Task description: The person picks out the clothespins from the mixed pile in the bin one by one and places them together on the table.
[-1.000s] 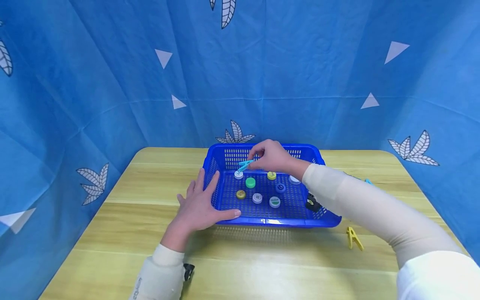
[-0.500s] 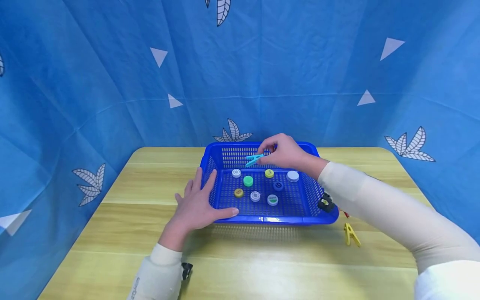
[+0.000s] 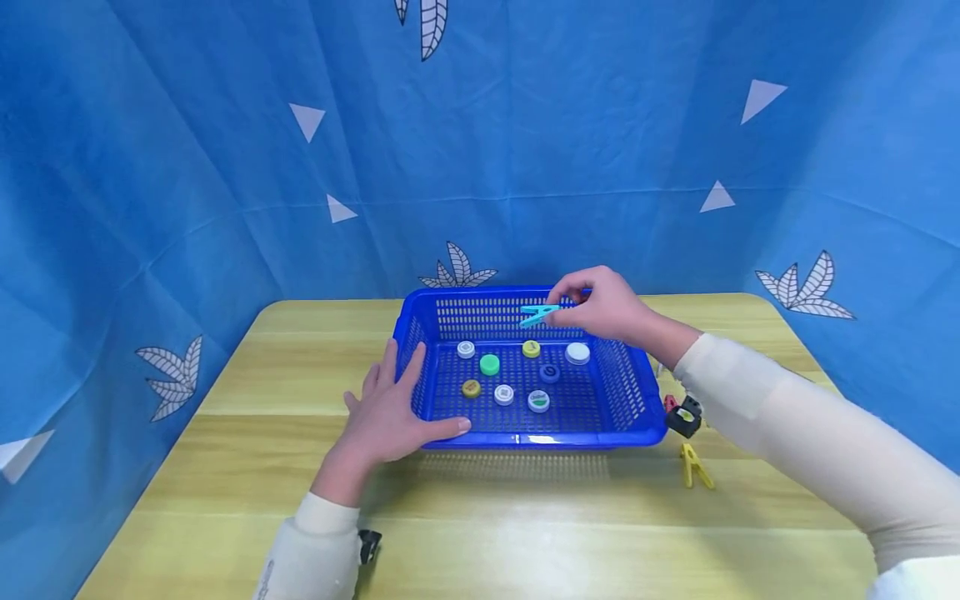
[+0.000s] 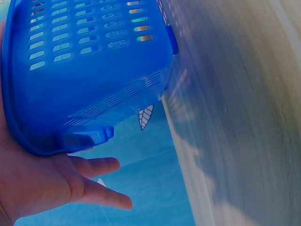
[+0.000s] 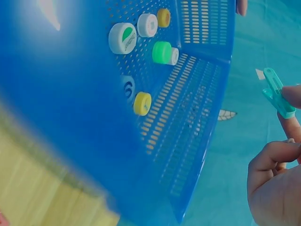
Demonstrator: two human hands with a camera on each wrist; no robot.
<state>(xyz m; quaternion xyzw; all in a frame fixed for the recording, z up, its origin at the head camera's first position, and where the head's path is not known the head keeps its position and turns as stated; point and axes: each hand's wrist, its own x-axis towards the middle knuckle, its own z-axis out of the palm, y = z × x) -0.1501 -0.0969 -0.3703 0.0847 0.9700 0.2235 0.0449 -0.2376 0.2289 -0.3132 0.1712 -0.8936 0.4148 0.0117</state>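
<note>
A blue perforated plastic basket (image 3: 487, 440) stands on the table, with several bottle caps on its floor. Among these are a green cap (image 3: 489, 365), a yellow cap (image 3: 531, 348), a dark blue cap (image 3: 549, 372) and a large white cap (image 3: 577, 353). My left hand (image 3: 393, 421) rests on the basket's left rim, fingers spread and straight; its wrist view shows two straight fingers beyond the rim. Above the basket's far right part, my right hand (image 3: 603, 307) pinches a turquoise clothespin (image 5: 278, 94) between thumb and finger, clear of the caps.
A yellow clothespin (image 3: 694, 467) lies on the wooden table (image 3: 480, 533) to the right of the basket. Near it, a red piece (image 3: 670, 403) is partly hidden by the right wrist camera (image 3: 684, 417). A blue patterned curtain (image 3: 480, 150) hangs behind the table.
My right hand has moved right with the turquoise clothespin, away from the white cap at the far left, where the clothespin's tip was. My left hand has stayed on the rim.
</note>
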